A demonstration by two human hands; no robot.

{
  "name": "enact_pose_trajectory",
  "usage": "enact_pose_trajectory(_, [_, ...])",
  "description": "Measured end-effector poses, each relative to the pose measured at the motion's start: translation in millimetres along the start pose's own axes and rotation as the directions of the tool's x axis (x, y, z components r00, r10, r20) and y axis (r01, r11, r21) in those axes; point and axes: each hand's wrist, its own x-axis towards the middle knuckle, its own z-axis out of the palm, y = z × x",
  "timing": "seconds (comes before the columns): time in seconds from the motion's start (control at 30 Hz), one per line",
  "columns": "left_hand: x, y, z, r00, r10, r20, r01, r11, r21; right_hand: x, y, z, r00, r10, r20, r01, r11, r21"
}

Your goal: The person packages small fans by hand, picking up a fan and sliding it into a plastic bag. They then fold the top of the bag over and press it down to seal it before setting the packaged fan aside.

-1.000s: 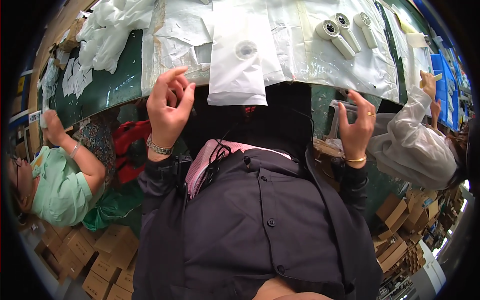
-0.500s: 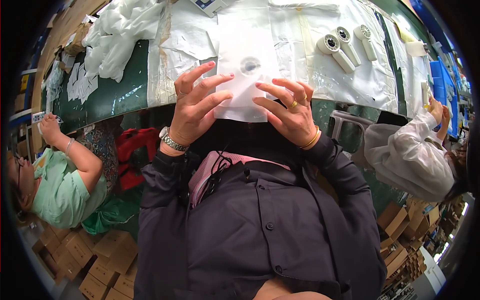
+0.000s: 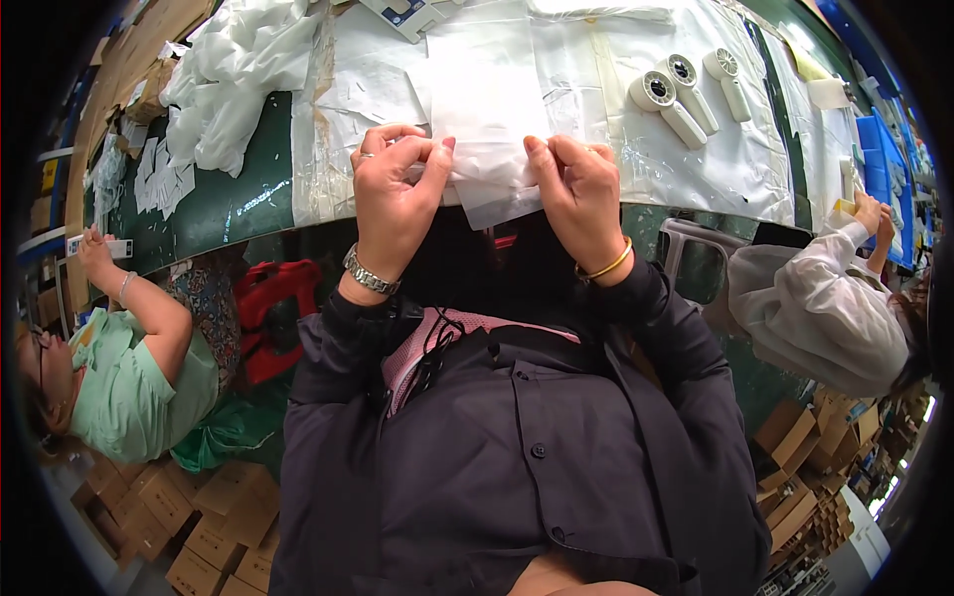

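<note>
A thin, whitish translucent bag (image 3: 494,171) lies bunched at the table's near edge, its lower flap hanging over. My left hand (image 3: 399,194) pinches the bag's left side between thumb and curled fingers. On the other side my right hand (image 3: 579,189) grips it the same way, thumb uppermost. Glare washes out the white surface beyond the bag, and what is inside cannot be made out. To the right lie three white handheld fans, among them a near fan (image 3: 668,107), a middle fan (image 3: 693,89) and a far fan (image 3: 732,83).
Crumpled white plastic bags (image 3: 234,89) are heaped at the left, beside scattered paper slips (image 3: 162,177). A white and blue carton (image 3: 407,15) sits at the back. Co-workers in a green top (image 3: 144,387) and a white top (image 3: 820,298) flank me. Blue bins (image 3: 879,159) stand far right.
Both hands have gone from spread fingers to pinching the bag's sides. The bag's near end is now gathered up, and the round shape that showed through it is no longer visible.
</note>
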Motion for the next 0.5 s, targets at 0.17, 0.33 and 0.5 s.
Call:
enact_pose_trajectory(0.17, [5.4,-10.9,11.3,0.999,0.003,-0.037,0.002,0.990,0.144,9.6,3.7,4.9,0.999,-0.023,-0.047,0.019,0.996,-0.084])
enact_pose_trajectory(0.33, [8.4,-11.7,15.8,1.000,-0.001,-0.011,0.004,0.967,0.253,14.1,6.6,6.1,0.999,-0.034,-0.042,0.029,0.993,-0.113])
enact_pose_trajectory(0.5, [8.8,-14.6,19.1,0.999,0.030,-0.016,-0.024,0.954,0.298,13.6,8.7,8.3,0.996,-0.053,-0.065,0.043,0.989,-0.141])
